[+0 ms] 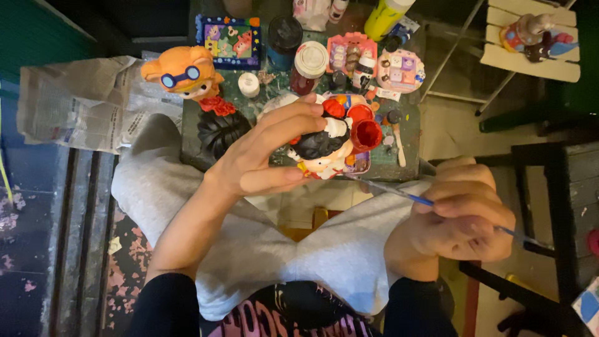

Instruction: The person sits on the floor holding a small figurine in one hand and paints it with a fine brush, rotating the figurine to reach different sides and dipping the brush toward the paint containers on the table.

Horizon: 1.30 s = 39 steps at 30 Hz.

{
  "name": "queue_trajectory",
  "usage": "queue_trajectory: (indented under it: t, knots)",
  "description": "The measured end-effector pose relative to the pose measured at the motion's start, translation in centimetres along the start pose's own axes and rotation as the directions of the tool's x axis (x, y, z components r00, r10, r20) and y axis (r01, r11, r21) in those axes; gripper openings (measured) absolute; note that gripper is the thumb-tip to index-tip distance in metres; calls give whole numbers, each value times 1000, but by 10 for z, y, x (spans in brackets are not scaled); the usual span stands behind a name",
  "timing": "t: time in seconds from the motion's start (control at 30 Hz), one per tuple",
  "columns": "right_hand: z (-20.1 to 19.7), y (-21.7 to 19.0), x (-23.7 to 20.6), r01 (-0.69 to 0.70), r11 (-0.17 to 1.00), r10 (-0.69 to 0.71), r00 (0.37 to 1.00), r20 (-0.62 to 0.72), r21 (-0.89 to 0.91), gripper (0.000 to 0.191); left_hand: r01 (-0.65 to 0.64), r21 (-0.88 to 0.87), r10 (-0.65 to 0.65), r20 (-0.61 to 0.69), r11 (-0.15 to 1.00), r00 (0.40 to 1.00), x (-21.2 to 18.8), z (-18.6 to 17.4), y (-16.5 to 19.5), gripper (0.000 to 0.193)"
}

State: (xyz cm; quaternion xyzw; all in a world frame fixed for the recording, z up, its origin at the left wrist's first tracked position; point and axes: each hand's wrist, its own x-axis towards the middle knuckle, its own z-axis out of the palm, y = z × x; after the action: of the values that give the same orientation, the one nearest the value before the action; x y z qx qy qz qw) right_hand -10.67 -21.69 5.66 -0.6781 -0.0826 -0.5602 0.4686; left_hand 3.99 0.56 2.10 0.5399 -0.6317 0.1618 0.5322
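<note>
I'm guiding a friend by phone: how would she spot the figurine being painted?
Start at the small paint-spattered table in front of the knees. At its near edge, the left hand holds up a figurine. Unlike the orange goggled figure further back, it has black hair and red ornaments on top.

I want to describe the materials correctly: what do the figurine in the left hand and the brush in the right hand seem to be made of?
The figurine looks like plaster or ceramic under glossy black, red and cream paint; which one, the look leaves open. The brush has a thin blue handle, perhaps painted wood or plastic, and a pale metallic-looking front part.
</note>
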Motion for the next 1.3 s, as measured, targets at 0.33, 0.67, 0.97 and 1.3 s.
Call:
queue_trajectory:
  t: [0.33, 0.67, 0.97, 1.3]
  knots:
    - [6, -6, -2, -75, 997, 76, 997, 18, -17, 49, 446, -113, -426, 166, 888, 889, -5, -3, 12, 67]
    - [7, -4, 2, 0, 1000, 1, 999, 33, -30, 48, 454, -118, -432, 174, 883, 885, -3, -1, 13, 69]
    - [8, -3, 1, 9, 1000, -9, 1000, 21, -18, 49, 498, -112, -470, 208, 860, 858, -2, -2, 13, 70]
    - [8, -9, 4, 19, 997, -16, 999, 46, -80, 52, 510, -97, -486, 199, 855, 851, -2, -1, 14, 69]
